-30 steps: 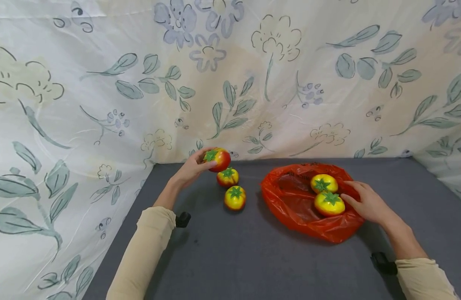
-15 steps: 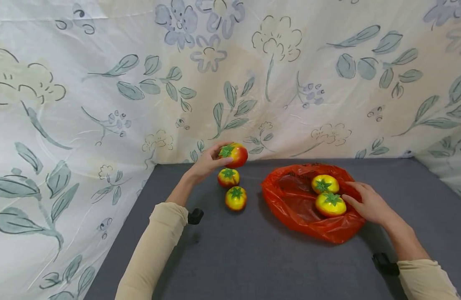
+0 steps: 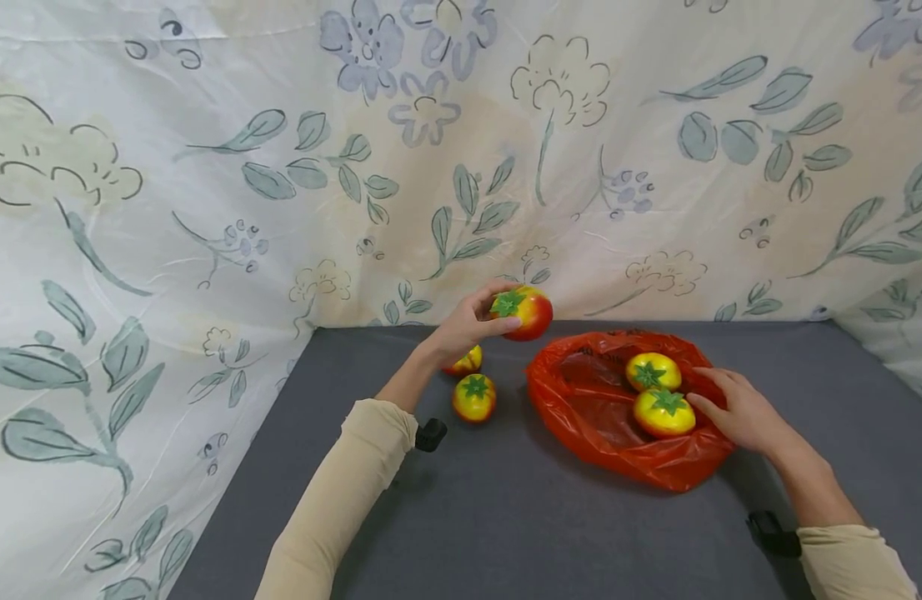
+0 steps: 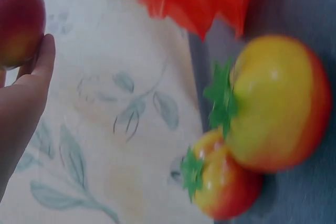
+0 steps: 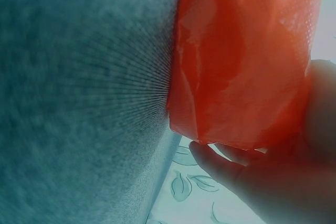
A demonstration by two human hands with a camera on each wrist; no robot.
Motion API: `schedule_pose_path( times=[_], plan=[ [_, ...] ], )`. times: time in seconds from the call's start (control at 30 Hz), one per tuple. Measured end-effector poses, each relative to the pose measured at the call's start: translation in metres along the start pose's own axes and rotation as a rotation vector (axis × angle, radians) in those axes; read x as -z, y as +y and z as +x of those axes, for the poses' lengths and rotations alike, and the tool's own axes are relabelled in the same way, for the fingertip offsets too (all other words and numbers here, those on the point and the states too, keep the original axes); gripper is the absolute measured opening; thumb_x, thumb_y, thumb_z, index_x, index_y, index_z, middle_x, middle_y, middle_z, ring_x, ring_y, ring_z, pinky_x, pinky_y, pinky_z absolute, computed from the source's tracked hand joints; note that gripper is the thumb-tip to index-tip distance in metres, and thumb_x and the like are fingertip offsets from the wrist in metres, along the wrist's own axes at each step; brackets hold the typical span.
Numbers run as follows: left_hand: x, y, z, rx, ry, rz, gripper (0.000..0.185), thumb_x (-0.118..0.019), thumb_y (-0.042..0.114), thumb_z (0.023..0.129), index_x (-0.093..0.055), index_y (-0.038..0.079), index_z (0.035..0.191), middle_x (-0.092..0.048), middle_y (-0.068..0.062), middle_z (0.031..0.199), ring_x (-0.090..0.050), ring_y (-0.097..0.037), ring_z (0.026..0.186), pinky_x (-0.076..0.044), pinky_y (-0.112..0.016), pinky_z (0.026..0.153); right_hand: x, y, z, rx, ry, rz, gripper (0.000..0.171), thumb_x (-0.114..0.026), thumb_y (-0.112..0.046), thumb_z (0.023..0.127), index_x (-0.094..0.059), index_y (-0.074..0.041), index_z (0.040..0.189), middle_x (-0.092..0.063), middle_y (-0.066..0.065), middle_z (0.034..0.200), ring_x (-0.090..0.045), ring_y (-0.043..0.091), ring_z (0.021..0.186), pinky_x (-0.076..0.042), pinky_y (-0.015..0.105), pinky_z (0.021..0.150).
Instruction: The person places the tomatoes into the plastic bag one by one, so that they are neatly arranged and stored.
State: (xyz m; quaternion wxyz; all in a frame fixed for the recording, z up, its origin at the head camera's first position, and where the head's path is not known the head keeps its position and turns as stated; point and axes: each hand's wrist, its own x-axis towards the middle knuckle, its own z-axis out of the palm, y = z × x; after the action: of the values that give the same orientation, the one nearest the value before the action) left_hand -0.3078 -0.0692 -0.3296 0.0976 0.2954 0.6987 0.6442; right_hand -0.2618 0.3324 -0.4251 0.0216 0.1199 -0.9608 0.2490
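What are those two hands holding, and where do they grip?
The left hand grips a red tomato by its side. The right hand holds the red bag's edge.

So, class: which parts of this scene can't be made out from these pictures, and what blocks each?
- Far tomato, head view: mostly hidden behind the left hand.
- Held tomato, left wrist view: cut off by the edge.
- Right hand, right wrist view: blurred, grip behind the red bag unclear.

I see a red-and-yellow tomato (image 3: 527, 312) with a green calyx held in the air beside the crumpled orange bag's (image 3: 581, 412) open rim.
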Motion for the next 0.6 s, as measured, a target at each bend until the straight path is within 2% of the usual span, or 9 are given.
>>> schedule_pose_path(
  times=[0.13, 0.4, 0.6],
  plan=[
    [-0.016, -0.003, 0.007, 0.014, -0.015, -0.004, 0.051, -0.059, 0.008, 0.092, -0.043, 0.010, 0.141, -0.049, -0.009, 0.126, -0.053, -0.022, 0.103, -0.047, -0.030, 0.087, -0.001, 0.001, -0.001, -0.008, -0.003, 0.005, 0.065, -0.055, -0.035, 0.096, -0.036, 0.014, 0.133, -0.029, 0.042, 0.131, -0.029, 0.058, 0.117, -0.028, 0.072, 0.089],
    [-0.042, -0.006, 0.020, -0.005, -0.042, -0.059, 0.048, -0.057, 0.005, 0.093, -0.043, 0.008, 0.139, -0.051, -0.010, 0.124, -0.053, -0.020, 0.102, -0.047, -0.031, 0.090, -0.001, 0.002, -0.001, -0.007, -0.004, 0.012, 0.066, -0.055, -0.037, 0.096, -0.036, 0.013, 0.134, -0.028, 0.042, 0.131, -0.029, 0.058, 0.118, -0.027, 0.072, 0.090],
    [-0.063, -0.008, 0.027, 0.062, -0.013, -0.037, 0.049, -0.061, 0.010, 0.092, -0.045, 0.013, 0.138, -0.051, -0.005, 0.124, -0.054, -0.018, 0.103, -0.047, -0.029, 0.089, 0.000, 0.003, -0.001, -0.009, 0.000, 0.012, 0.067, -0.055, -0.037, 0.096, -0.035, 0.014, 0.134, -0.028, 0.043, 0.130, -0.029, 0.058, 0.117, -0.028, 0.072, 0.090]
  ],
)
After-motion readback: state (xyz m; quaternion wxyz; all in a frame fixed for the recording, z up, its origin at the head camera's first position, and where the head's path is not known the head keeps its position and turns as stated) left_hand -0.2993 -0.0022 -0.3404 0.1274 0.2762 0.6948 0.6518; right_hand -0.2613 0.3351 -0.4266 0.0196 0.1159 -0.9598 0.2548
